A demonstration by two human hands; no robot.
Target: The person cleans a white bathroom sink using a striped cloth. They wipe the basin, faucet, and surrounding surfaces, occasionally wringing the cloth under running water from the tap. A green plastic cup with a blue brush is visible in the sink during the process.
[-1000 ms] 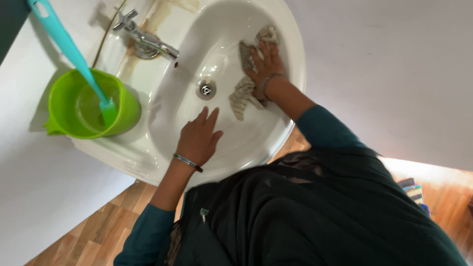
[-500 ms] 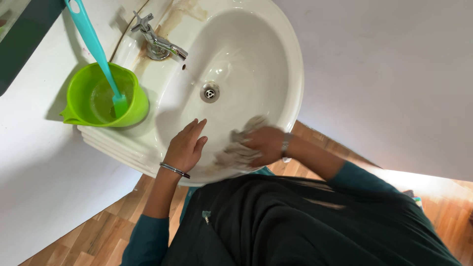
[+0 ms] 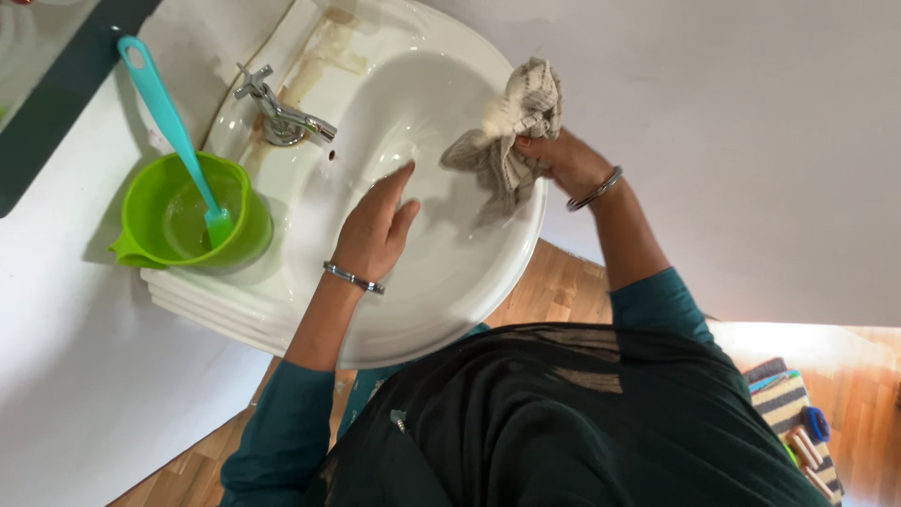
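My right hand [image 3: 554, 155] grips a bunched grey striped cloth [image 3: 514, 131], lifted over the right rim of the white wash basin [image 3: 441, 310]. My left hand [image 3: 375, 230] lies flat with fingers together inside the bowl, covering the drain area. A silver bangle sits on each wrist. A chrome tap [image 3: 282, 117] stands at the basin's back left, with brown stains beside it.
A green jug [image 3: 183, 221] holding a teal brush [image 3: 174, 127] stands on the basin's left ledge. White walls close in on the left and right. Wooden floor shows below, with a striped mat [image 3: 788, 413] at the lower right.
My right hand has carried the cloth from the basin's front rim up to the right rim and lifted it. My left hand slid further into the bowl.
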